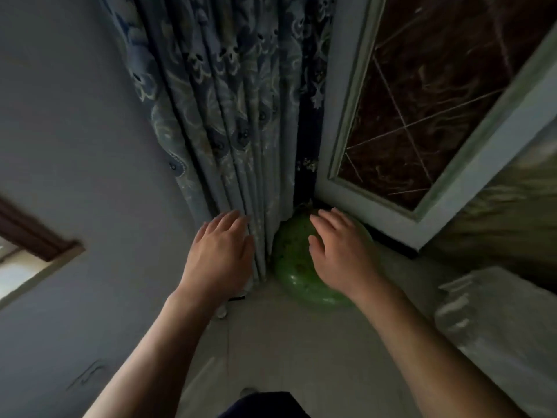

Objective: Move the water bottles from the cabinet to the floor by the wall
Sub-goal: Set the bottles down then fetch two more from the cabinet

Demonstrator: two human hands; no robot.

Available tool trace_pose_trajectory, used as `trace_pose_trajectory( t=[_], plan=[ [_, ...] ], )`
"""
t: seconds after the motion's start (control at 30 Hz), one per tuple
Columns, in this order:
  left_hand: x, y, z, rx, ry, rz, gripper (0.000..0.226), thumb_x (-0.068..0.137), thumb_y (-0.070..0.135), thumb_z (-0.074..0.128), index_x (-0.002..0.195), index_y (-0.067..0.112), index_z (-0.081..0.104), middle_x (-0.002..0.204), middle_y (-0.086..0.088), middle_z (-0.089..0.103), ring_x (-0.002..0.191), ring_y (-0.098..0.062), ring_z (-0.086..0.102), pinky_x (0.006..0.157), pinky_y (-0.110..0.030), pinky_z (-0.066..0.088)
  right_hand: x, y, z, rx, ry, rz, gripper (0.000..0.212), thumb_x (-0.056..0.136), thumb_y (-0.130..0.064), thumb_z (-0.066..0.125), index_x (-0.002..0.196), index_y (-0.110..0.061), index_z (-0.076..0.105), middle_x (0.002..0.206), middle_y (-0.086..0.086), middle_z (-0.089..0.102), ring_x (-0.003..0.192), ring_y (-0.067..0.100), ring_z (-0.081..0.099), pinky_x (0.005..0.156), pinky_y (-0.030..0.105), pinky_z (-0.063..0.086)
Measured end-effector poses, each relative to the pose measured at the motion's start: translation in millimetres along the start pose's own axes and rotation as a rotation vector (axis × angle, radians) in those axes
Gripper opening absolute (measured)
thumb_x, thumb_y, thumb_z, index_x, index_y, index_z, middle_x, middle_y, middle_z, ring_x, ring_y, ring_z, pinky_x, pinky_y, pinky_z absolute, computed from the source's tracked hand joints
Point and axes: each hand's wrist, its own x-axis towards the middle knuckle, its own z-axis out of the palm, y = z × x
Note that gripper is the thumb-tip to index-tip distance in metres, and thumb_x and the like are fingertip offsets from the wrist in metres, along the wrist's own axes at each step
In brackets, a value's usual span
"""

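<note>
Fingers of our right hand are loosely spread, palm down over a glossy green rounded plastic thing at twelve o'clock in the corner; we cannot tell whether they touch it. Our left hand, at eleven o'clock, is also spread and empty, fingertips at the blue patterned fabric curtain. Whether the green thing is a water bottle seen from above, we cannot tell; no other bottle shows. We judge bottles should stand upright against the pale wall, clear of the curtain hem. Both forearms reach forward.
</note>
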Motion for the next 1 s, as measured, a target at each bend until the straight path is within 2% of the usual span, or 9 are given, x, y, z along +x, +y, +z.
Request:
trace_pose_trajectory(
  t=[0.17,0.27,0.33,0.43,0.57,0.67,0.87,1.0],
  plan=[
    [0,86,23,-0.032,-0.001,0.099,0.036,0.094,0.029,0.041,0.119,0.013,0.060,0.129,-0.006,0.061,0.123,-0.029,0.053,0.104,-0.045,0.043,-54,73,-38,-0.053,0.030,0.098,0.049,0.099,-0.037,0.040,0.144,-0.017,0.043,0.151,0.003,0.040,0.143,0.023,0.029,0.118,0.034,0.017],
    [-1,131,40,-0.025,-0.028,0.136,0.044,0.095,0.034,0.036,0.125,0.012,0.059,0.133,-0.006,0.059,0.127,-0.029,0.051,0.106,-0.048,0.041,-86,117,-57,-0.075,0.037,0.149,0.050,0.100,-0.037,0.038,0.145,-0.017,0.042,0.152,0.003,0.039,0.143,0.023,0.028,0.119,0.035,0.015],
    [-3,161,55,-0.026,-0.054,0.164,0.049,0.095,0.039,0.028,0.123,0.014,0.058,0.132,-0.005,0.058,0.128,-0.029,0.051,0.105,-0.050,0.041,-110,146,-70,-0.076,0.049,0.189,0.050,0.100,-0.037,0.038,0.144,-0.017,0.043,0.151,0.003,0.040,0.143,0.024,0.030,0.120,0.039,0.020],
    [-11,210,73,-0.022,-0.089,0.200,0.052,0.096,0.041,0.027,0.134,0.017,0.053,0.140,-0.002,0.054,0.132,-0.026,0.047,0.107,-0.049,0.038,-146,190,-89,-0.083,0.083,0.243,0.052,0.097,-0.039,0.034,0.141,-0.015,0.046,0.148,0.006,0.045,0.140,0.027,0.035,0.115,0.045,0.028],
    [-19,272,89,-0.022,-0.126,0.265,0.053,0.096,0.040,0.031,0.140,0.017,0.050,0.144,-0.003,0.051,0.137,-0.026,0.043,0.113,-0.050,0.033,-191,236,-110,-0.085,0.155,0.314,0.051,0.093,-0.036,0.036,0.131,-0.008,0.057,0.133,0.010,0.058,0.126,0.030,0.051,0.106,0.042,0.039],
    [-16,313,101,-0.047,-0.155,0.324,0.057,0.093,0.041,0.029,0.138,0.014,0.052,0.143,-0.007,0.052,0.134,-0.028,0.045,0.111,-0.051,0.035,-223,268,-122,-0.078,0.203,0.381,0.050,0.092,-0.034,0.037,0.122,-0.004,0.062,0.122,0.013,0.064,0.115,0.033,0.058,0.099,0.043,0.047],
    [-9,389,130,-0.086,-0.191,0.455,0.052,0.093,0.034,0.038,0.137,0.012,0.054,0.141,-0.009,0.054,0.131,-0.030,0.048,0.111,-0.043,0.035,-281,328,-146,-0.118,0.210,0.521,0.048,0.093,-0.032,0.034,0.123,-0.006,0.061,0.120,0.012,0.064,0.112,0.030,0.057,0.094,0.045,0.047],
    [0,440,156,-0.097,-0.205,0.537,0.054,0.094,0.036,0.036,0.138,0.013,0.053,0.143,-0.011,0.053,0.132,-0.031,0.048,0.111,-0.049,0.036,-311,369,-159,-0.101,0.247,0.627,0.043,0.092,-0.028,0.041,0.122,-0.005,0.062,0.119,0.013,0.065,0.112,0.032,0.059,0.096,0.045,0.049]
  ],
)
